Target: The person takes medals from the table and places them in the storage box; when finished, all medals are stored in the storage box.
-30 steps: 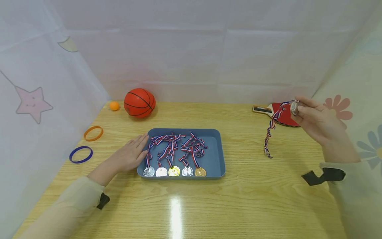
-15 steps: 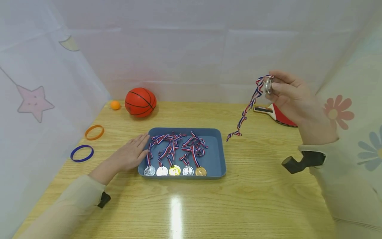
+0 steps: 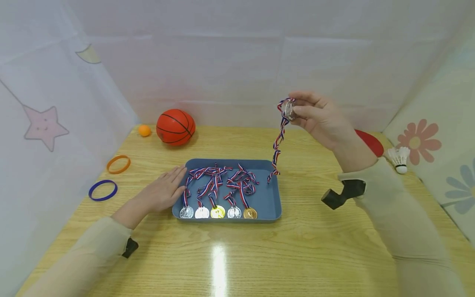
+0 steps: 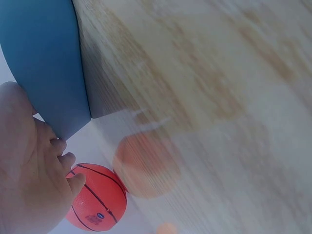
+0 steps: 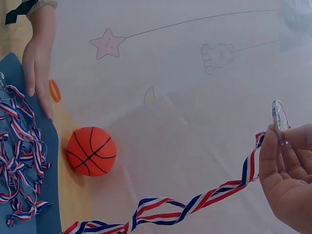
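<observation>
My right hand [image 3: 315, 117] pinches a silver medal [image 3: 287, 110] high above the table; the disc also shows edge-on in the right wrist view [image 5: 279, 120]. Its red, white and blue ribbon [image 3: 276, 142] hangs down, with the end over the right rim of the blue tray [image 3: 269, 194]. Several medals [image 3: 217, 212] lie in a row along the tray's front, ribbons [image 3: 222, 179] bunched behind them. My left hand [image 3: 163, 192] lies flat on the table, fingers straight, touching the tray's left wall [image 4: 48, 73].
A small basketball [image 3: 175, 126] and an orange ball [image 3: 144, 130] sit at the back left. Orange ring [image 3: 118, 164] and blue ring [image 3: 102, 190] lie at the left edge. A red paddle [image 3: 369, 142] and a shuttlecock [image 3: 398, 157] lie at the right. White curtains surround the table.
My right hand carried the medal up and leftward from beside the paddle to above the tray's right end; the ribbon now hangs over the tray. The left hand stayed put.
</observation>
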Action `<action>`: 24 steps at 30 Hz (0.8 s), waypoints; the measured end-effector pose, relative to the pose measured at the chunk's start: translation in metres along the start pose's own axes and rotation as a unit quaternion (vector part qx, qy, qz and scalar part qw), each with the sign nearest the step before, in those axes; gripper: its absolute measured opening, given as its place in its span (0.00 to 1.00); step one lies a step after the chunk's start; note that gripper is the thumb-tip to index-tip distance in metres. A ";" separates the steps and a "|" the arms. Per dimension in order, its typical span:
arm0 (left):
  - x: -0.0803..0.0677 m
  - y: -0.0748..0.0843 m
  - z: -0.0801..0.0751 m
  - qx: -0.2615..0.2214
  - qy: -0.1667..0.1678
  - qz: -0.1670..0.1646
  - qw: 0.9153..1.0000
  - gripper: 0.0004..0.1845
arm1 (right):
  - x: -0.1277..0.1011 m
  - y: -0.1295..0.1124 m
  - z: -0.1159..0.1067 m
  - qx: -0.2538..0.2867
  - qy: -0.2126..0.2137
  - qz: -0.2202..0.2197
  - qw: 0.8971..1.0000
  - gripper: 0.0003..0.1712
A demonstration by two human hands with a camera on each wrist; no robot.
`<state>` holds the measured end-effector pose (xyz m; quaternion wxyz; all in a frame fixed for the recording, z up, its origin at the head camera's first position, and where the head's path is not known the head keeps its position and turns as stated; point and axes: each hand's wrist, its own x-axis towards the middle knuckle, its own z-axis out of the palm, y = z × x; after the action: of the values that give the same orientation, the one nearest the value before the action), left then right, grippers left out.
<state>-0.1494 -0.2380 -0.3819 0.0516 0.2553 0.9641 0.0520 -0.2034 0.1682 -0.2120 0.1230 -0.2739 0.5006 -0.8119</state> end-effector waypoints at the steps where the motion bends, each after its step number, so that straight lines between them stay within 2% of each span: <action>1: 0.000 0.000 0.000 0.001 0.000 0.001 1.000 0.31 | 0.001 0.004 0.000 -0.003 0.002 0.007 1.000 0.17; 7: 0.000 0.001 0.000 0.000 -0.002 0.000 1.000 0.31 | 0.001 0.024 -0.002 -0.025 0.011 0.043 0.999 0.20; 13: -0.002 0.001 -0.001 0.000 -0.003 0.000 1.000 0.31 | -0.005 0.043 -0.002 -0.052 0.000 0.094 0.994 0.18; 24: -0.003 -0.002 0.000 -0.002 -0.006 -0.006 1.000 0.31 | -0.008 0.070 0.005 -0.094 -0.015 0.145 0.985 0.15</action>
<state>-0.1481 -0.2409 -0.3819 0.0582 0.2500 0.9651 0.0525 -0.1992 0.1360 -0.2743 0.2204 -0.2206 0.6073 -0.7307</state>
